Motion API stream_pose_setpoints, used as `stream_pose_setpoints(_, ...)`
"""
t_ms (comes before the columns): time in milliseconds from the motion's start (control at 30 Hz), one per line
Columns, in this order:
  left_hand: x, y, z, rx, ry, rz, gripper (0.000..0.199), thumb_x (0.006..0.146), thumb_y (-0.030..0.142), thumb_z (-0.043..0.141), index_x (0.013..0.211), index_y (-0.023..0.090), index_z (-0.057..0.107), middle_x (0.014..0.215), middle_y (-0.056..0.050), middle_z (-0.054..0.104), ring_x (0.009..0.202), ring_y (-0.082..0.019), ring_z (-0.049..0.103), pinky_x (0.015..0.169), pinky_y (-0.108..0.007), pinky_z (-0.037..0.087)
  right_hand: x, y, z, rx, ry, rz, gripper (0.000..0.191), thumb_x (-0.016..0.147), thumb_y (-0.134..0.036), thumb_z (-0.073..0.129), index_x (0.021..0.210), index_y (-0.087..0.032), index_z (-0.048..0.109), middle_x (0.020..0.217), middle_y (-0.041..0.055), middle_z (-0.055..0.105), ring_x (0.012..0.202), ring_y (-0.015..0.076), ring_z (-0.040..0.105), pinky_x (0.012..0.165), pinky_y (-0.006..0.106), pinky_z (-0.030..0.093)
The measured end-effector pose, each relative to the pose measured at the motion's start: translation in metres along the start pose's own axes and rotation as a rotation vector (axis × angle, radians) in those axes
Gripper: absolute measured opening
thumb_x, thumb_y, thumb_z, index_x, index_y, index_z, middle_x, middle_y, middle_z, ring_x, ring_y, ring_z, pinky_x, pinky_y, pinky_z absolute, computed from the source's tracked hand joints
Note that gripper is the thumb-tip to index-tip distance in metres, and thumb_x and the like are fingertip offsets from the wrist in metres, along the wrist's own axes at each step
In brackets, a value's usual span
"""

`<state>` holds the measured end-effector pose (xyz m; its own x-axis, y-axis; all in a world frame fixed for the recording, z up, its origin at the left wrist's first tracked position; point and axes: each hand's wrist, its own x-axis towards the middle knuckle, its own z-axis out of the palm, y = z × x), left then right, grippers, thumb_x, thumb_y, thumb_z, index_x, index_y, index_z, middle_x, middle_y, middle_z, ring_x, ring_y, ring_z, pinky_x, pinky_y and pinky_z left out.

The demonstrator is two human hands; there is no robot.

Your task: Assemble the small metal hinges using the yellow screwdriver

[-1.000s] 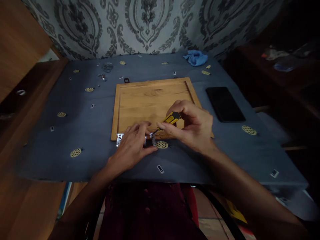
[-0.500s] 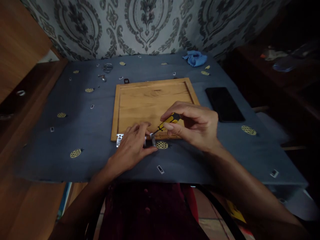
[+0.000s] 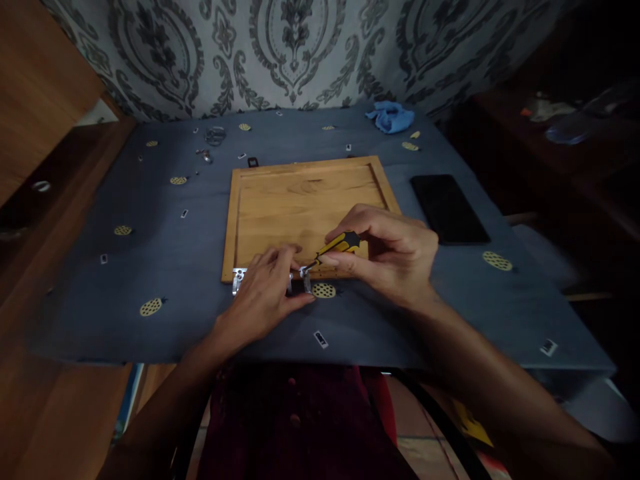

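Note:
A framed wooden panel [image 3: 300, 207] lies flat on the cloth-covered table. Along its near edge sits a shiny metal latch plate [image 3: 239, 280], its middle covered by my left hand [image 3: 265, 280]. That hand presses down on the metal, fingers bent together and thumb stretched toward a metal tab [image 3: 307, 283] at the right end. My right hand [image 3: 395, 250] pinches a short yellow-and-black screwdriver [image 3: 340, 245] between thumb and fingers. Its shaft slants down left, and the tip meets the metal by the tab; any screw head there is too small to make out.
A black phone [image 3: 450, 208] lies right of the panel. At the back are a crumpled blue cloth [image 3: 391, 117], a small coil of wire [image 3: 215, 136] and little metal parts [image 3: 205, 155]. A patterned curtain [image 3: 295, 53] hangs behind the table.
My right hand has turned slightly, and the screwdriver handle has dropped a little, lying flatter. Its tip stays at the same spot; my left hand has not moved.

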<state>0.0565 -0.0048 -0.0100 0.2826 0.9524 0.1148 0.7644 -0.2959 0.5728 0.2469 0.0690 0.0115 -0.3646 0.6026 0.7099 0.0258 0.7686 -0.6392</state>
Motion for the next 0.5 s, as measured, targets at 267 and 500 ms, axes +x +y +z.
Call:
stream_pose_setpoints(267, -0.001, -0.003, 0.001, 0.015, 0.01, 0.025, 0.066, 0.079, 0.026, 0.086, 0.129, 0.023, 0.043, 0.113, -0.006, 0.071, 0.112, -0.032, 0.065, 0.095, -0.05, 0.052, 0.0, -0.019, -0.004, -0.085, 0.2, 0.063, 0.014, 0.083, -0.035, 0.083, 0.086, -0.026, 0.073, 0.078, 0.004, 0.072, 0.062, 0.0176, 0.06, 0.053, 0.035, 0.052)
stream_pose_setpoints(500, -0.001, -0.004, 0.002, 0.02, 0.012, 0.033, 0.069, 0.08, 0.026, 0.086, 0.133, 0.022, 0.041, 0.115, -0.007, 0.071, 0.116, -0.032, 0.065, 0.1, -0.05, 0.05, 0.002, -0.011, -0.001, 0.0, 0.173, 0.04, 0.017, 0.08, -0.034, 0.086, 0.083, -0.025, 0.072, 0.07, -0.0012, 0.067, 0.054, 0.0135, 0.057, 0.049, 0.031, 0.048)
